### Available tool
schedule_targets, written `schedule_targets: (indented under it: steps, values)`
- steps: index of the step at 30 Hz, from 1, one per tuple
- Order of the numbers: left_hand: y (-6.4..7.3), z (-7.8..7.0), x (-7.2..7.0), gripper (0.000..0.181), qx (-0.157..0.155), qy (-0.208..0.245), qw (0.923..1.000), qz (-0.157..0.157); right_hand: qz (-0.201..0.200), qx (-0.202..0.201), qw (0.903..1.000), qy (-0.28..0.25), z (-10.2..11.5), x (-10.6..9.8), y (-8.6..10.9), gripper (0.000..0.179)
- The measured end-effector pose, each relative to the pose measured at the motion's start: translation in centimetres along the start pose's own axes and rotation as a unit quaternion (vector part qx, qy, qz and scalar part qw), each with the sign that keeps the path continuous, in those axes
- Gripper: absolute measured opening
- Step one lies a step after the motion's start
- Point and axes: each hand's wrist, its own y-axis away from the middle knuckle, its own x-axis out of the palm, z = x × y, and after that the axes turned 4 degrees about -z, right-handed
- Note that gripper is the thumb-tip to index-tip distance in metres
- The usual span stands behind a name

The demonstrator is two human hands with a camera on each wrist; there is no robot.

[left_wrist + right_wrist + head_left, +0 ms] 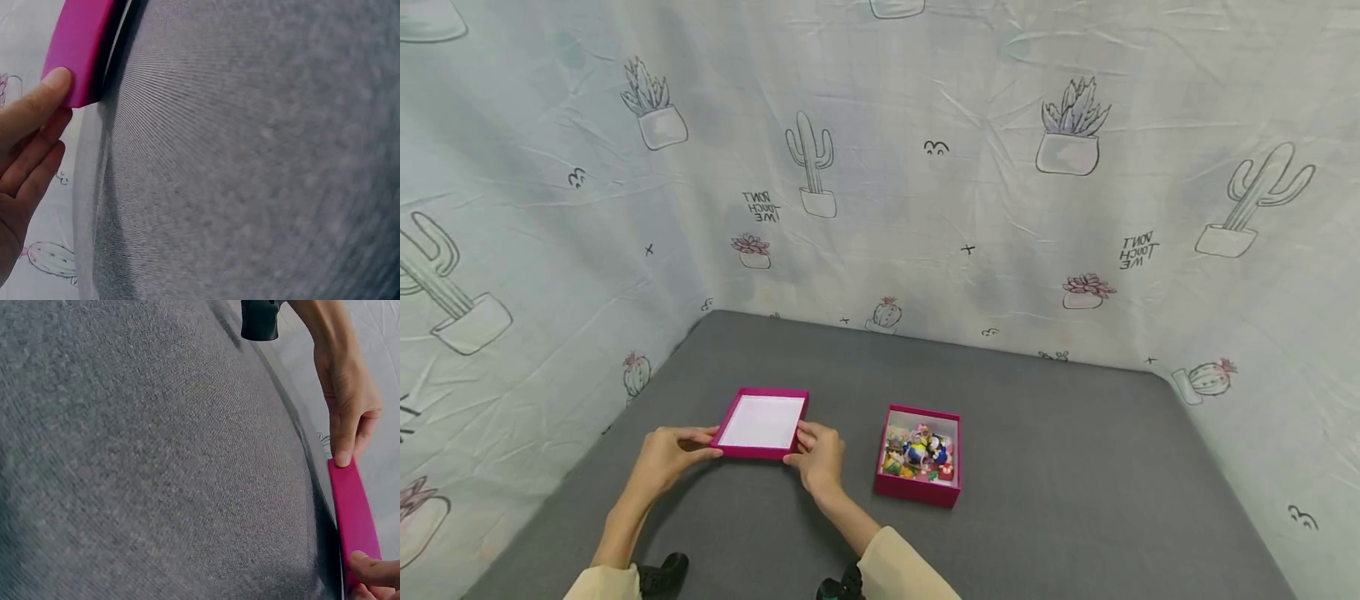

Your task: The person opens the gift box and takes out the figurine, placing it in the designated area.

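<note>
A magenta box lid with a white inside faces up at the left of the table, held between both hands. My left hand pinches its near left corner. In the left wrist view, the thumb of the left hand lies on the lid's outer wall. My right hand grips the lid's right side near the front corner; only its fingertips show at the lower right of the right wrist view. To the right stands an open magenta box filled with small colourful trinkets.
The grey table stretches on to the right of the box. A white curtain with printed cactus drawings hangs behind and along both sides. Dark wrist devices sit on the arms at the cream sleeves.
</note>
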Motion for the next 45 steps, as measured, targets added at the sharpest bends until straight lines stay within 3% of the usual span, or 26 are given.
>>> schedule_targets:
  steps: [9,17,23,27,30,34,36,38,40,42,44,45]
  values:
    - [0.1,0.1,0.3,0.014,-0.009,-0.015,0.9988,0.046,-0.002,-0.032,0.9982,0.050,-1.3,0.2,0.5,0.048]
    - [-0.2,0.2,0.7,0.015,-0.017,-0.016,0.9984,0.051,-0.017,-0.036,0.9974,0.061,-1.3,0.0,0.3,0.051]
    - [0.0,0.0,0.5,0.022,-0.050,-0.020,0.9962,0.068,-0.023,0.013,0.9995,0.017,-0.6,-0.4,0.5,0.079]
    - [0.6,-0.4,-0.4,0.031,-0.058,-0.020,0.9948,0.081,-0.010,0.025,0.9994,-0.022,0.6,-0.8,1.2,0.081]
    - [1.0,-0.8,-1.3,0.035,-0.035,-0.019,0.9981,0.048,0.019,0.019,0.9979,-0.060,2.1,-1.6,2.0,0.074]
    - [1.0,-1.9,-1.9,0.037,-0.006,0.026,0.9979,-0.060,0.075,0.005,0.9897,-0.122,4.0,-3.8,2.8,0.065]
    - [0.8,-2.7,-1.9,0.038,0.006,0.080,0.9928,-0.089,0.095,-0.008,0.9856,-0.139,4.6,-5.1,3.0,0.062]
    - [0.6,-3.4,-1.8,0.038,0.023,0.146,0.9853,-0.085,0.111,-0.024,0.9826,-0.147,4.7,-6.5,3.0,0.059]
    - [0.4,-4.0,-1.6,0.038,0.043,0.219,0.9734,-0.050,0.123,-0.038,0.9807,-0.147,4.5,-7.7,2.8,0.054]
    - [0.2,-4.6,-1.1,0.038,0.053,0.298,0.9532,-0.003,0.135,-0.045,0.9785,-0.150,4.2,-9.0,2.5,0.050]
    - [0.1,-5.2,-0.5,0.038,0.055,0.350,0.9345,0.036,0.142,-0.051,0.9780,-0.145,3.8,-10.1,2.1,0.046]
    - [0.0,-5.5,-0.2,0.038,0.053,0.363,0.9289,0.050,0.144,-0.053,0.9778,-0.142,3.7,-10.7,2.0,0.045]
